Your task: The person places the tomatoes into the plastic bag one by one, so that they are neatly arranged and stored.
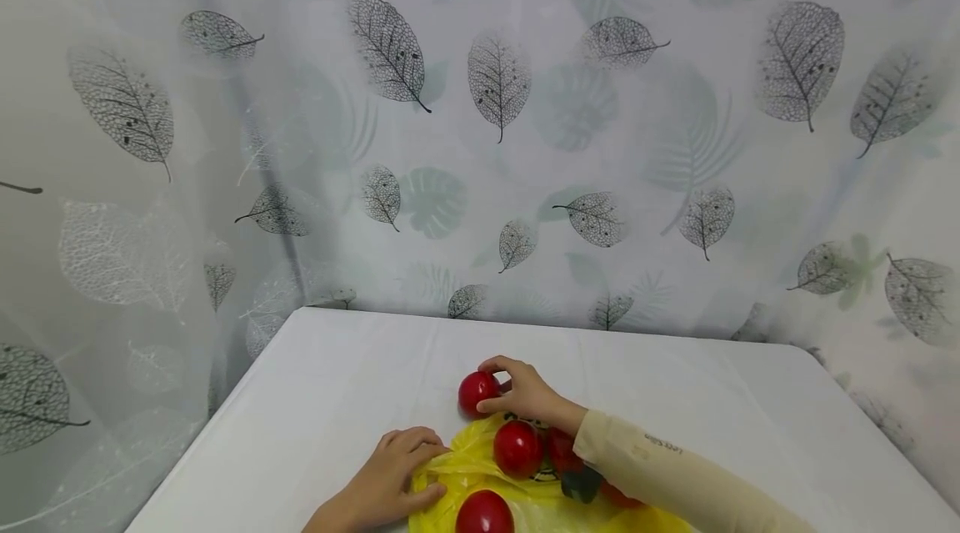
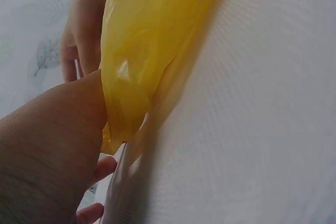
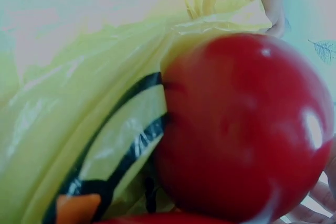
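Observation:
My right hand (image 1: 528, 394) reaches over the bag and holds a glossy round red fruit (image 1: 477, 394) between thumb and fingers, just beyond the bag's far edge. At the near left, my left hand (image 1: 390, 475) grips the edge of a crumpled yellow plastic bag (image 1: 461, 466). The bag's fold (image 2: 142, 51) hangs by that hand in the left wrist view. Several more red fruits lie on the bag, among them one in the middle (image 1: 517, 450) and one in front (image 1: 485, 514). A large red fruit (image 3: 247, 129) fills much of the right wrist view.
Everything lies on a white table (image 1: 360, 366) with rounded far corners. Behind it hangs a pale curtain (image 1: 480, 141) printed with leaves. Partly under the right sleeve (image 1: 660, 466) are a red fruit (image 1: 562, 450) and a dark green patch (image 1: 581, 484).

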Demonstrator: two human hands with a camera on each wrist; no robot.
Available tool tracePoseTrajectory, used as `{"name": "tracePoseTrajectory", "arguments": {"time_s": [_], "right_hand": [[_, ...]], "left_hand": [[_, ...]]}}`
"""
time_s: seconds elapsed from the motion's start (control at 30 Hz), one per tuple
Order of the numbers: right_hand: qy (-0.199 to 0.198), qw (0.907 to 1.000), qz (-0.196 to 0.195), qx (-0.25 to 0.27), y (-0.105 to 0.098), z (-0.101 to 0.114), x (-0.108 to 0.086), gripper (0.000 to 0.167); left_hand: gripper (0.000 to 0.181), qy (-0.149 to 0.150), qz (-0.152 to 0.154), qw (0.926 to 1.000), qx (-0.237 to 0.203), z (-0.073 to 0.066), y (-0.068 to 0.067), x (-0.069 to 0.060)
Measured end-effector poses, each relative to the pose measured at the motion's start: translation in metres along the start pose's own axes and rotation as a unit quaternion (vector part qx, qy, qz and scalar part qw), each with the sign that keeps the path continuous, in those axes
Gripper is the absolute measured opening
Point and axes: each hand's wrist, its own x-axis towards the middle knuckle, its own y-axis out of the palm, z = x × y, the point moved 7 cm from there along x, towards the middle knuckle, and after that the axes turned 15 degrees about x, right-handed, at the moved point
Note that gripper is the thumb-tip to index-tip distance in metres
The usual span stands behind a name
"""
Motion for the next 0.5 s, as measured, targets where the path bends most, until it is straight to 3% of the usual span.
{"name": "tracePoseTrajectory", "arguments": {"time_s": [0.2, 0.5], "right_hand": [[-0.002, 0.9998, 0.0, 0.02, -0.001, 0.0, -0.005, 0.054], [-0.003, 0.9992, -0.025, 0.031, -0.008, -0.004, -0.014, 0.054]], "left_hand": [[0.046, -0.01, 0.025, 0.9995, -0.016, 0.0, 0.002, 0.0], [0.045, -0.005, 0.016, 0.9997, -0.015, 0.001, 0.002, 0.0]]}}
